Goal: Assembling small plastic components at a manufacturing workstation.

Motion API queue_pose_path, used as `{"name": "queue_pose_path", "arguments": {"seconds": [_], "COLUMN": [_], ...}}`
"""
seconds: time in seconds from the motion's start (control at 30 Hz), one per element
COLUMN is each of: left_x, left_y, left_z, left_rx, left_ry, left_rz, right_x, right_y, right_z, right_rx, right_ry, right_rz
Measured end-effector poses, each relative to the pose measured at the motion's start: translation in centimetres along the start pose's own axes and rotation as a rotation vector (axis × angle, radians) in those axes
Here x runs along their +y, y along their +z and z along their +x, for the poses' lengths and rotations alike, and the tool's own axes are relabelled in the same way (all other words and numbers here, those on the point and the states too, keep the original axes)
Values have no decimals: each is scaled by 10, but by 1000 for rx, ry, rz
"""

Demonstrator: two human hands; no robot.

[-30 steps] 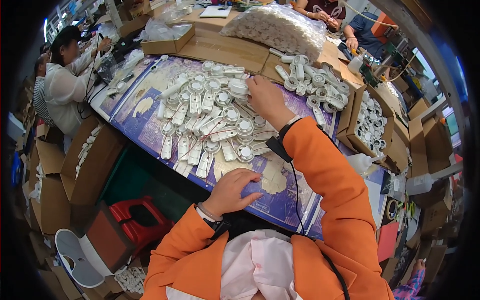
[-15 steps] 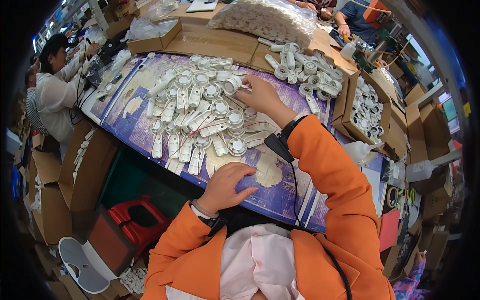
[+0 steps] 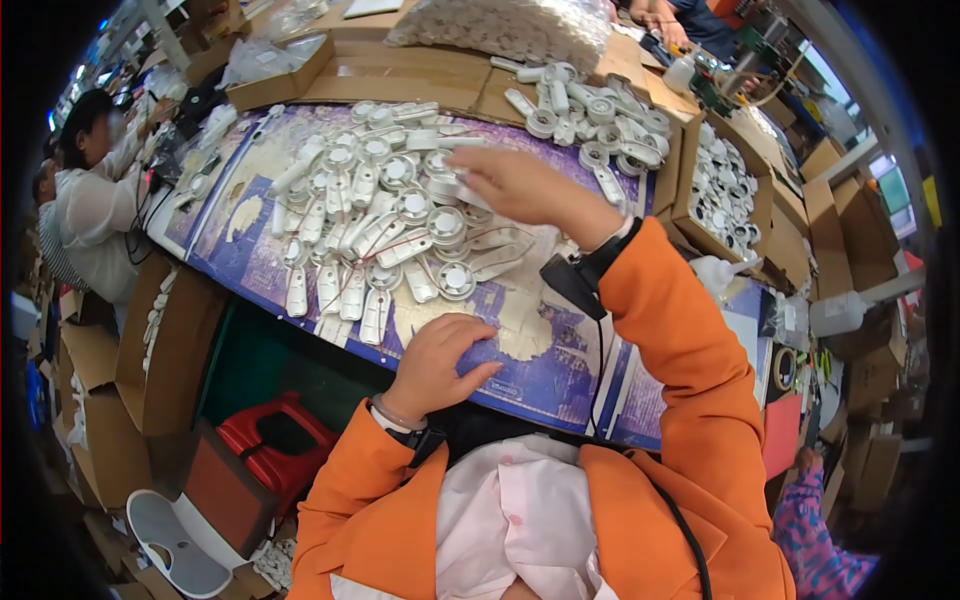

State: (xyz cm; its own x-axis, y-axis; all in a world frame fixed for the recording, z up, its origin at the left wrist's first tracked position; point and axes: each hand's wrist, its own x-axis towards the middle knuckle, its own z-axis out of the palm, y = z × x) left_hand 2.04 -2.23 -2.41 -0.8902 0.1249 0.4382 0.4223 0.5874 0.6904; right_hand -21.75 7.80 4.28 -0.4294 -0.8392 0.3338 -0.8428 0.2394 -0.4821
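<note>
Right now the right hand [image 3: 525, 187] reaches over the right side of the pile of white parts [image 3: 412, 205], its fingertips at a rounded white piece [image 3: 473, 197]; blur hides whether they pinch it or only touch it, so I cannot tell if the hand grips. The left hand [image 3: 432, 365] is at the near edge of the counter [image 3: 545, 388], fingers loosely bent and the thumb spread away from them, just nearer than the pile. The parts lie jumbled on the counter, many with a round head and a long, narrow handle, and thin red wires run among them. To the far right sits a second heap of white parts [image 3: 601, 110], and right of that a cardboard box [image 3: 688, 180] full of smaller white and dark pieces. A clear bag of white pieces [image 3: 505, 28] rests at the far side, beyond flattened cardboard [image 3: 420, 78]. A white squeeze bottle [image 3: 712, 274] stands near the box, and a red stool [image 3: 262, 440] is at the near left, below the counter
</note>
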Motion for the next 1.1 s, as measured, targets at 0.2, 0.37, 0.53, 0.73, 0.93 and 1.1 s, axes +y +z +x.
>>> {"name": "queue_pose_path", "arguments": {"seconds": [0.2, 0.37, 0.53, 0.73, 0.93, 1.1], "left_x": [3, 5, 8, 6, 4, 6], "left_y": [1, 3, 5, 6, 4, 4], "left_z": [-1, 2, 3, 0, -1, 0], "left_rx": [4, -14, -12, 8, 29, 22], "left_ry": [-25, -16, -11, 5, 22, 23], "left_rz": [32, 58, 82, 109, 100, 86], "right_x": [-29, -19, 14, 31, 7, 11], "right_y": [-91, -99, -74, -63, -91, -60], "right_z": [-50, -116, -158, -144, -102, -5], "right_rx": [-123, -474, -363, -490, -401, -180], "right_ry": [289, 447, 90, 163, 215, 190], "right_rz": [-201, -439, -553, -648, -370, -134]}}
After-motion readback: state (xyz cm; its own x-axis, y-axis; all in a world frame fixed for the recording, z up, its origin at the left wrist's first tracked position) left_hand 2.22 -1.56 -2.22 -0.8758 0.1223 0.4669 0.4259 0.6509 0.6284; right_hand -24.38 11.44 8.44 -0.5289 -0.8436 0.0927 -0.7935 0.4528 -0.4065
